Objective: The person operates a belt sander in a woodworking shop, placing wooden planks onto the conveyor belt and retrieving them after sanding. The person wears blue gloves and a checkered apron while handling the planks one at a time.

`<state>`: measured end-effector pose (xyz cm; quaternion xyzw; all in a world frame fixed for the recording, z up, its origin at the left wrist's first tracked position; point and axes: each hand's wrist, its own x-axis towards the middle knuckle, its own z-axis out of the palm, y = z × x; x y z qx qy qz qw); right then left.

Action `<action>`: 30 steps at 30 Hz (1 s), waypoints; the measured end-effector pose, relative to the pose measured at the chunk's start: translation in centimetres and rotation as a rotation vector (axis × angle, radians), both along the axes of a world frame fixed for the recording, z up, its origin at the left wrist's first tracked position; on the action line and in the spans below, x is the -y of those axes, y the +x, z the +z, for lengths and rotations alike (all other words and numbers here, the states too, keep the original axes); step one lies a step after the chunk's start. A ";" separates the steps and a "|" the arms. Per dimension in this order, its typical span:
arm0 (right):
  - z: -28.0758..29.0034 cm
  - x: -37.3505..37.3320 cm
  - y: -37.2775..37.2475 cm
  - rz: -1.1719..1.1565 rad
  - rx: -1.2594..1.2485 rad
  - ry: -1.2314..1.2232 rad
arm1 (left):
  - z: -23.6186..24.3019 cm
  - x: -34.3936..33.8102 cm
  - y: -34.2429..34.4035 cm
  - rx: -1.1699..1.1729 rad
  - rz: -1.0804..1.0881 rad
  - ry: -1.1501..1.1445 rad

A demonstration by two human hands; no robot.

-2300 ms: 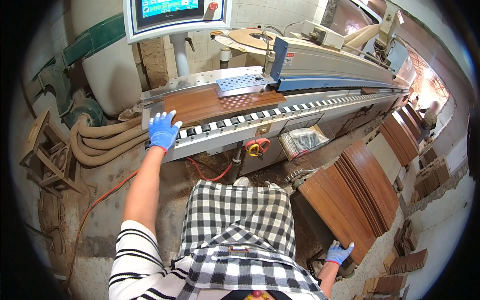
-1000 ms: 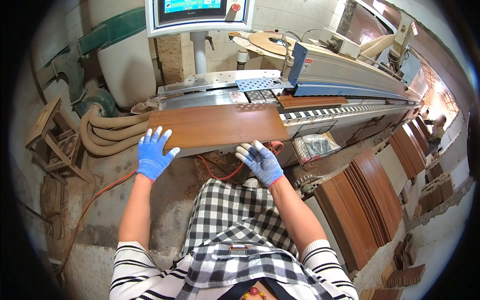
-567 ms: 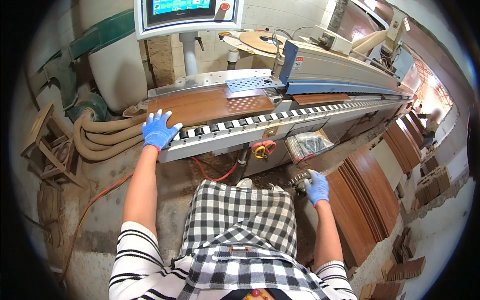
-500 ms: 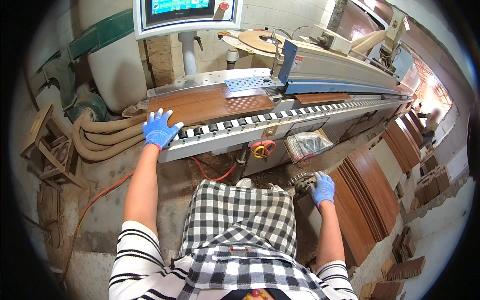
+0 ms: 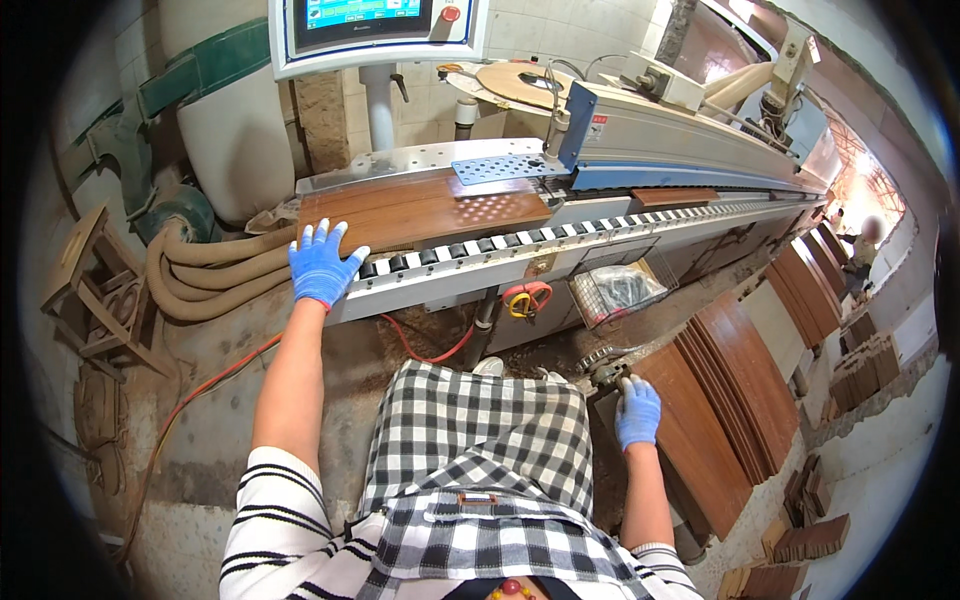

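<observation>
My left hand (image 5: 325, 265), in a blue glove with pale fingertips, lies with fingers spread on the near left end of a brown wood-grain board (image 5: 410, 213). The board rests flat on the machine bed, and its right end reaches under a perforated blue plate (image 5: 500, 167). Low on the right, my right hand (image 5: 638, 412), gloved the same way, is beside the left edge of a stack of brown panels (image 5: 685, 425). Its fingers are stretched forward and hold nothing that I can see. Whether they touch the top panel, I cannot tell.
A roller rail (image 5: 520, 240) runs along the machine's near side; a second brown board (image 5: 675, 198) sits farther along it. A control screen (image 5: 365, 20) stands above. Ribbed hoses (image 5: 215, 280) and a wooden stool (image 5: 90, 270) are at left. A wire basket (image 5: 620, 290) hangs below the rail.
My right hand has moved back toward me along the panel stack. The farther board has slid right along the machine. My left hand has shifted only slightly on its board.
</observation>
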<state>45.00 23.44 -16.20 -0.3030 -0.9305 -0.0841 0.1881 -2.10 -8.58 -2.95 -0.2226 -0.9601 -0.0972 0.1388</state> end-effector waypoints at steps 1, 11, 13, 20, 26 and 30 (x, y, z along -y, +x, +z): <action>0.3 1.2 0.3 0.014 -0.011 -0.013 | -0.1 0.0 0.0 -0.004 -0.002 0.002; -3.6 6.8 9.2 -0.394 -1.321 -1.567 | -0.2 0.2 -0.2 -0.011 -0.011 0.018; -4.3 5.8 12.3 -0.426 -1.674 -1.659 | -0.2 0.3 -0.2 -0.015 -0.006 0.017; -6.0 4.1 15.2 -0.709 -1.911 -1.400 | -0.2 0.0 -0.2 -0.003 -0.016 0.020; -4.6 6.6 11.7 -0.584 -1.831 -1.587 | -0.4 0.2 -0.5 -0.011 -0.008 0.005; -5.1 6.7 12.3 -0.599 -1.926 -1.568 | -0.5 0.3 -0.6 -0.004 -0.030 0.006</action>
